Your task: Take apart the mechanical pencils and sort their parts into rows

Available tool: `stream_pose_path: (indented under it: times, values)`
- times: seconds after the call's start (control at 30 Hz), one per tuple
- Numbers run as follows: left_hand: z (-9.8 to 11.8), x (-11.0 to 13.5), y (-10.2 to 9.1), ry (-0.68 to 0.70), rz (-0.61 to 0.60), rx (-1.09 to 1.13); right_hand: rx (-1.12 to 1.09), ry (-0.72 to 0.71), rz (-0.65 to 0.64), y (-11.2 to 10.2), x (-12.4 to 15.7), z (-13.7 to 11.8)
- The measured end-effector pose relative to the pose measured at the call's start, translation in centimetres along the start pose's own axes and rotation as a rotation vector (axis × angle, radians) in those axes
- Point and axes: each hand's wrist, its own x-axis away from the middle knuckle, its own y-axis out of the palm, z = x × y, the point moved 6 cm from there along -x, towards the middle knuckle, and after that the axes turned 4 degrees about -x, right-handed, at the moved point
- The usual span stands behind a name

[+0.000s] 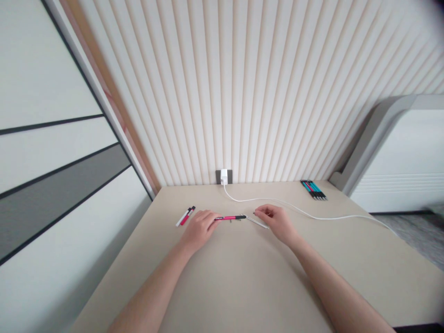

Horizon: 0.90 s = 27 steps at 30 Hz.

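My left hand (200, 227) is closed on one end of a pink pen barrel (229, 218) with a black grip, which points right. My right hand (275, 221) pinches a tiny dark piece (254, 212), too small to name, a short way right of the barrel's tip. Thin pale pen refills (257, 222) lie on the table between the hands. A few small grey parts (231, 221) rest just below the barrel. Left of my left hand lie a pink pen part (186, 217) and a white pen part (182, 217), both with black ends.
Several blue and pink pens (313, 190) lie in a row at the table's back right. A white charger (224, 176) sits in a wall socket, its white cable (298, 207) running right across the beige table (222, 286). A ribbed wall panel (239, 92) stands behind.
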Motion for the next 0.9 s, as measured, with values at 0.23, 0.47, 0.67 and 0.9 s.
stream_pose_path:
  times: [0.23,0.47,0.67,0.9]
  values:
    - [0.1,0.1,0.0,0.002,0.022,0.012,-0.116,0.033,-0.048,1.4,0.2,0.8]
    - [0.4,0.0,-0.3,0.016,0.036,0.024,-0.119,0.023,-0.078,1.7,0.4,0.3]
    - [0.6,0.0,-0.5,0.033,0.042,0.043,-0.135,0.034,-0.098,2.4,0.7,0.1]
    - [0.6,0.0,-0.5,0.039,0.061,0.062,-0.137,0.031,-0.103,2.7,0.8,-0.1]
